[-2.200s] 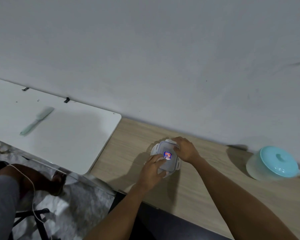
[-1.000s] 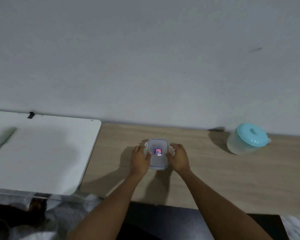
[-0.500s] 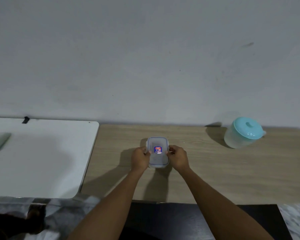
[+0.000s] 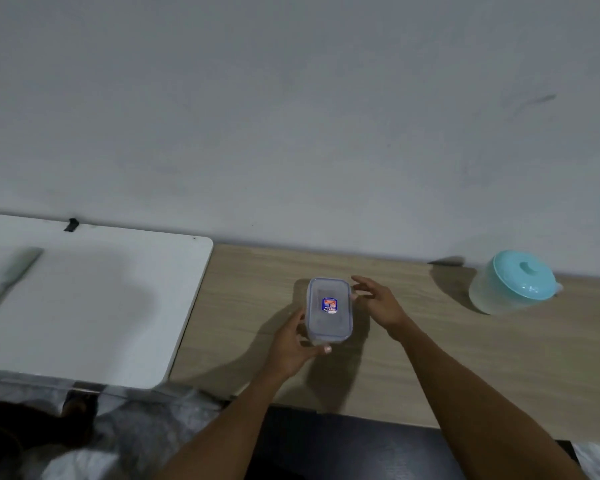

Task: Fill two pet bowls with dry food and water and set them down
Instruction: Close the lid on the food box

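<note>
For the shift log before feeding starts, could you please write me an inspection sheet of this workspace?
Surface: wooden table, holding two vessels; white table abuts it on the left.
Job's things: clear lidded container with a sticker, lid on; teal-lidded jug upright at far right by the wall; no pet bowls seen.
Clutter: pale green utensil on the white table, blurred.
Grippers: left hand grips the container's near left corner; right hand open, fingers at its right side.
Cables: nothing seen.
Surroundings: grey wall behind; marbled floor lower left.
</note>
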